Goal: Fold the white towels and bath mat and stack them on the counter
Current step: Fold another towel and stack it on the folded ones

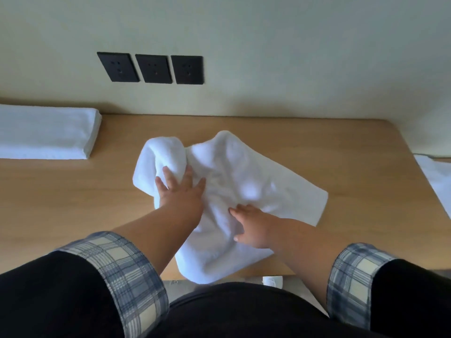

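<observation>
A crumpled white towel [244, 181] lies in the middle of the wooden counter [73, 196], its near end hanging over the front edge. My left hand [180, 189] rests on the towel's bunched left part, fingers spread and pressing into the fabric. My right hand [251, 228] lies flat on the towel's lower middle, fingers apart and pointing left. Neither hand visibly pinches the cloth. A folded white towel [46, 131] sits at the counter's far left against the wall.
Three black wall sockets [151, 68] sit above the counter. Another white cloth [436, 179] shows at the right edge, beyond the counter's rounded corner. A small white object [272, 280] is on the floor below the front edge.
</observation>
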